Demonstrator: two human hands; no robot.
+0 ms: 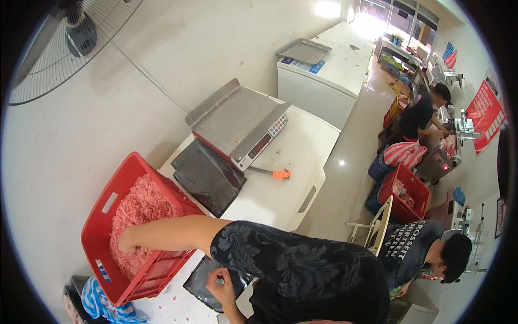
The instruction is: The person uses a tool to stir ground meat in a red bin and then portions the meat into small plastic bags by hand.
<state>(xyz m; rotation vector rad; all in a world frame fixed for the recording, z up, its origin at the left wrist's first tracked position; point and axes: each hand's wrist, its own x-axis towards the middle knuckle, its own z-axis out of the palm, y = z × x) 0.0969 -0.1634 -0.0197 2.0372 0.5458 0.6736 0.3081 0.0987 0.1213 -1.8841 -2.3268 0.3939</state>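
Note:
My right hand [127, 241] is down in a red plastic crate [168, 278], pressed into pale pink ground meat [141, 208]. Its fingertips are buried, so their grip is hidden. Lower down, my left hand [220, 289] hovers over or touches a black plastic bag [198, 283] on the white tabletop. Thumb and fingers are curled into a ring there; whether they pinch the bag cannot be made out. Folded black plastic bags [208, 175] lie between the crate and a digital scale [232, 121] with a flat metal pan.
An orange-ended cable [280, 175] rests beside the scale. Beyond stands a white chest freezer [315, 89] bearing a metal tray [304, 52]. A blue-striped bag [105, 302] is below the crate. Two people work at right, near another red crate [415, 186]. A fan [81, 32] is upper left.

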